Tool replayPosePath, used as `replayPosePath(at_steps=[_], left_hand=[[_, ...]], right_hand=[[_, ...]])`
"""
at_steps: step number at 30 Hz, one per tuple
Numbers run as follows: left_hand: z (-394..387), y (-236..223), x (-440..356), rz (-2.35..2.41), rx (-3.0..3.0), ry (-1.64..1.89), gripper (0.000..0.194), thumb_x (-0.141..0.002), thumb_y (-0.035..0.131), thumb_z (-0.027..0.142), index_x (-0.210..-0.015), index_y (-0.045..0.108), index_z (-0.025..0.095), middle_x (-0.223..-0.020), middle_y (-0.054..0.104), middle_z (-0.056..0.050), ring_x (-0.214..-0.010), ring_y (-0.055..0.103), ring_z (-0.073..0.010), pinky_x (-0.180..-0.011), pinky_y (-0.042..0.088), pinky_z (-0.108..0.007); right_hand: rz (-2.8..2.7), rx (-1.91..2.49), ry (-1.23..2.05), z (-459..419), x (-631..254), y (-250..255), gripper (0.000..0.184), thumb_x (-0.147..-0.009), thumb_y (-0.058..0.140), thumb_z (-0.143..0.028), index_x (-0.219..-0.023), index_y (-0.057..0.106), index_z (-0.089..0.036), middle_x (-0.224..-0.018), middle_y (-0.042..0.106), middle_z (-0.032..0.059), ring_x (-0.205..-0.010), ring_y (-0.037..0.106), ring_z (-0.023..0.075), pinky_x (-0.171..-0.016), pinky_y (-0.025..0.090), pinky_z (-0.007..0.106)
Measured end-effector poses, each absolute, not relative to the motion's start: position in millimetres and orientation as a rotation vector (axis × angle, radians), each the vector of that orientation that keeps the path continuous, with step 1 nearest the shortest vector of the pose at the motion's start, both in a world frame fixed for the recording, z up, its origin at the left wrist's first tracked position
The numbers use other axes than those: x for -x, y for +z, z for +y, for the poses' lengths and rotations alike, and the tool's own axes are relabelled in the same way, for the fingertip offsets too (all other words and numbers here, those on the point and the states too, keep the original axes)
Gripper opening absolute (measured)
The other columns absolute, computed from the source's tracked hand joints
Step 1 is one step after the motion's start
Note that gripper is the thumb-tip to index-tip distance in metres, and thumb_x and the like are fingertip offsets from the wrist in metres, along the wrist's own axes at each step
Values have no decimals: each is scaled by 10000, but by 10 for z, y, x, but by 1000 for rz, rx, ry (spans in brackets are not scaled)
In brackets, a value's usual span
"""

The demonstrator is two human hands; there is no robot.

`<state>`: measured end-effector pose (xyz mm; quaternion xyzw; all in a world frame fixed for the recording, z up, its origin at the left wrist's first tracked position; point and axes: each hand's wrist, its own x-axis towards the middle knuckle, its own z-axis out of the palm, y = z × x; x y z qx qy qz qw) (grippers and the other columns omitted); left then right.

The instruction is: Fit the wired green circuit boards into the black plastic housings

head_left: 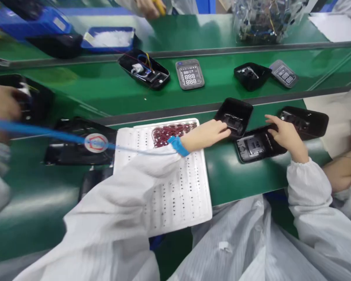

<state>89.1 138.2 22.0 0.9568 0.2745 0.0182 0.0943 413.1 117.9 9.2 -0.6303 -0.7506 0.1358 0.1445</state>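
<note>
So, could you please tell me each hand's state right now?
Left hand: at one black housing; whether gripping cannot be told.
Right hand: open, over another black housing.

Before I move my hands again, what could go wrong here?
The cord from the blue wrist strap crosses the white tray, so moving the left hand might snag it. The tray's near edge seems to jut past the table, so a bump from the left sleeve could tip it. The black casing at the right hand lies close to another casing; they may knock together.
</note>
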Motion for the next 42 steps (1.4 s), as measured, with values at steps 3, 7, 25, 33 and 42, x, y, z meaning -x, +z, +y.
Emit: replayPosePath(at_steps=[3,7,25,33,42], left_hand=[[1538,125,-1012,731,-2679,10,283,-957,373,72,-1002,617,209,-1117,631,-97,-1055,591,-254,-1045,449,-424],[1714,47,-1041,655,-2577,17,290,-922,407,62,-934,643,229,-1138,641,-70,-1182,594,-239,-1222,312,-453],[321,-52,506,1868,-2207,286,91,-914,576,255,-991,609,218,-1283,541,-135,-1178,575,-297,-1058,508,-463],[-115,-185,251,2370,-1991,268,302,-928,663,302,-1125,483,161,-1135,566,-179,-1089,579,-346,-921,522,-491],[36,-250,200,2406,-1795,142,93,-975,572,240,-1026,556,164,-1071,586,-132,-1001,600,-299,-873,488,-419]], right_hand=[[-2113,1753,411,1074,-4079,66,667,-858,603,-180,-1515,489,-201,-1363,670,117,-1227,653,305,-1098,495,497],[-2150,1697,426,1062,-4036,45,656,-874,600,-192,-1520,486,-215,-1499,546,136,-1354,560,303,-1155,451,506],[-2306,1562,177,829,-3620,500,418,-974,555,-386,-1380,597,-296,-1591,398,132,-1337,490,411,-1139,337,670],[-2430,1152,460,507,-2688,369,217,-982,553,-236,-1132,710,-240,-1351,603,128,-1201,553,330,-1036,481,558],[-2492,1186,584,520,-1402,-209,218,-1023,467,-189,-1095,666,-134,-1104,627,180,-1065,571,306,-938,489,450]])
